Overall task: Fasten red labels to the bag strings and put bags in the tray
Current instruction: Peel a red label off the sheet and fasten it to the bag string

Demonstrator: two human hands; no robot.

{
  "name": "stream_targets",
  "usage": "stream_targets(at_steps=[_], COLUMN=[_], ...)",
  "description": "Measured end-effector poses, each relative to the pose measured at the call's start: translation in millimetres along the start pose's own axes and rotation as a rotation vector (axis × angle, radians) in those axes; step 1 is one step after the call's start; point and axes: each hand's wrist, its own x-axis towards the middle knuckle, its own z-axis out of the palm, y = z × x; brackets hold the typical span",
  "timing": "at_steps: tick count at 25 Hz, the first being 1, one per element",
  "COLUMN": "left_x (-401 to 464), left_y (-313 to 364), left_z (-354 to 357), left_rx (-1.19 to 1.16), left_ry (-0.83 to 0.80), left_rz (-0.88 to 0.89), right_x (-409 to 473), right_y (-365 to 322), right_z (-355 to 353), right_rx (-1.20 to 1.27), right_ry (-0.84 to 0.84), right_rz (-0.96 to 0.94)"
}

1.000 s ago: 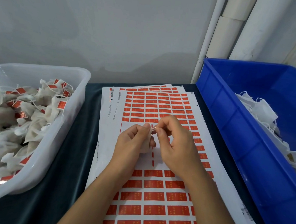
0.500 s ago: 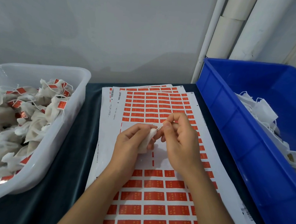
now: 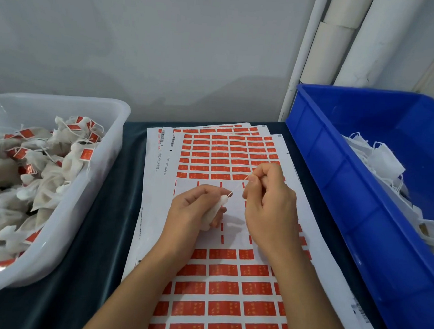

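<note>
Your left hand [image 3: 193, 208] curls around a small white mesh bag [image 3: 214, 212] at frame centre, over the sheet of red rectangular labels [image 3: 218, 286]. Your right hand [image 3: 267, 203] pinches its thin white string [image 3: 237, 187] taut. The clear plastic tray [image 3: 103, 182] of labelled bags sits left; a blue plastic bin [image 3: 336, 187] sits right.

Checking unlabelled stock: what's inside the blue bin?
The blue bin holds white bags with loose strings, piled along its right side; its near wall hides the lower contents.

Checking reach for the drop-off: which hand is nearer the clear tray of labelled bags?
Left. The left hand, gripping the bag, sits closer to the clear tray; the right hand, pinching the string, is farther, toward the blue bin.
</note>
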Motion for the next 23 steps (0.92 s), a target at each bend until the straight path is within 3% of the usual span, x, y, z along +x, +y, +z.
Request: stream_targets(at_steps=[2,6,8,15,23], left_x=[-1,-2,-2,-3,-5], left_y=[1,1,2,1,2], left_z=[1,4,5,9,14], left_rx=[0.032,0.144,0.18,0.252,0.235], left_ry=[-0.017,-0.036,-0.061,-0.102,-0.145], left_rz=[0.007,0.047,0.068,0.125,0.126], right_x=[2,5,6,4,2], right_y=[-2,-8,-10,-11,-13], right_z=[0,-7,-10,-1,2], right_rx=[0.104,0.656,0.758,0.408,0.566], right_ry=[-0.011,-0.217,-0.242,-0.001,0.11], right_rz=[0.066,0.246,0.299,0.367,0.466])
